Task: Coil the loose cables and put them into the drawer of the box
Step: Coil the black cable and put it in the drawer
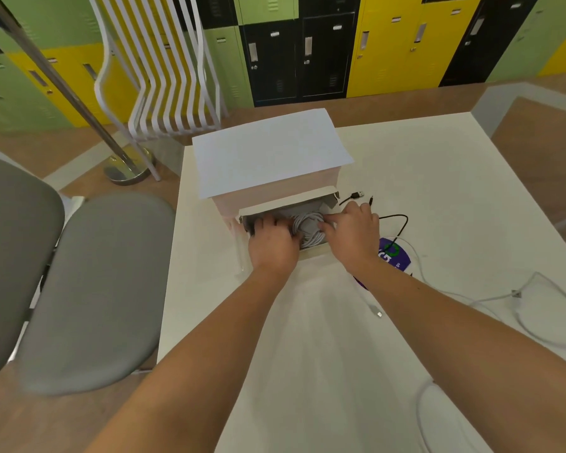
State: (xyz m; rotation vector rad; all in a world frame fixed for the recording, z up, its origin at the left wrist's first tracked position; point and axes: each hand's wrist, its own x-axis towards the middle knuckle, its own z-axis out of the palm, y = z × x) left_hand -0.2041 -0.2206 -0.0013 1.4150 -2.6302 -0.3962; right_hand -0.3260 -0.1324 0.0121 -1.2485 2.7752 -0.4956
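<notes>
Head view: we note a white box (268, 158) on a white table (438, 178), its drawer (332, 200) pulled open toward us. A coiled white cable (311, 228) lies inside the drawer. Our left hand (273, 241) and right hand (353, 228) both reach in, fingers bent onto the coil; whether they grip or merely press it, we cannot tell. A black cable (396, 220) and a loose white cable (536, 305) lie on the table to the right.
</notes>
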